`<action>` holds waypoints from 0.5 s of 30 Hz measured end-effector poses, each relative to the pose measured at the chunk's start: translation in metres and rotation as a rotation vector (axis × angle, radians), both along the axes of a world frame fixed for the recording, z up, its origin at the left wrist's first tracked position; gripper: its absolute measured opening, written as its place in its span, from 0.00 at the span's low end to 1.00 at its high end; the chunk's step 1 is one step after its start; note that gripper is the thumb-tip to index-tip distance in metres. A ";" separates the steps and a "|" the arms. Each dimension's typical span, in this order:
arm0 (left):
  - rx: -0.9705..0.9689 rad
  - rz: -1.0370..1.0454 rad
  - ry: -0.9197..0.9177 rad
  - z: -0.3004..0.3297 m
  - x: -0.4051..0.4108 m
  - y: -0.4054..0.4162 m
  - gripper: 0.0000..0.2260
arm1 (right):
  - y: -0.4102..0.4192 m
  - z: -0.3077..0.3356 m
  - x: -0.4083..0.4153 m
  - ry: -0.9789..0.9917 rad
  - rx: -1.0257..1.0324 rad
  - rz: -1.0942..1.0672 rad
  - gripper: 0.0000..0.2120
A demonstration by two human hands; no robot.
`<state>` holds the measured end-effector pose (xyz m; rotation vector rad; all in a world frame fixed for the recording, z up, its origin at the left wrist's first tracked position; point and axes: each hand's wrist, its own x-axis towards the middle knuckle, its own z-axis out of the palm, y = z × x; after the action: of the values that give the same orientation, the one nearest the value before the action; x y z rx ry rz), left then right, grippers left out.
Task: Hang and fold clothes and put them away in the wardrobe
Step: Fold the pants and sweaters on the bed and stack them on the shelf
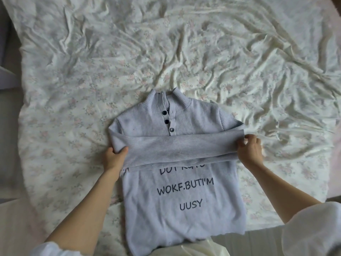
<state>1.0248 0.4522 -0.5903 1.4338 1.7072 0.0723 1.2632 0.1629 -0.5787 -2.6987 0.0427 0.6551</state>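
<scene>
Grey sweater (177, 182) lies flat, collar away, on floral bedsheet (129, 52); sleeves folded across chest. Left hand (115, 157) pinches the sleeve band's left end, thumb on top. Right hand (250, 151) grips its right end, fingers curled.
</scene>
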 end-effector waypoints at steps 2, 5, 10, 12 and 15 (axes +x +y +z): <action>0.073 0.017 0.111 0.000 0.000 -0.001 0.14 | 0.000 0.000 -0.001 0.035 0.007 -0.014 0.22; 0.162 0.013 0.152 0.002 0.010 -0.003 0.16 | 0.004 0.005 -0.001 -0.009 -0.043 0.087 0.29; 0.360 -0.397 0.251 0.011 0.028 0.005 0.32 | 0.027 0.011 0.007 -0.090 -0.251 0.580 0.38; 0.365 -0.659 0.304 0.012 0.037 0.015 0.37 | 0.043 0.010 0.015 -0.084 -0.296 0.752 0.39; 0.260 -0.977 0.417 0.010 0.055 0.037 0.43 | 0.072 0.007 0.029 -0.043 -0.250 0.906 0.41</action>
<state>1.0801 0.4888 -0.5799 2.4636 1.1360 -0.5896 1.2924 0.2347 -0.5714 -2.8817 -1.2350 0.8600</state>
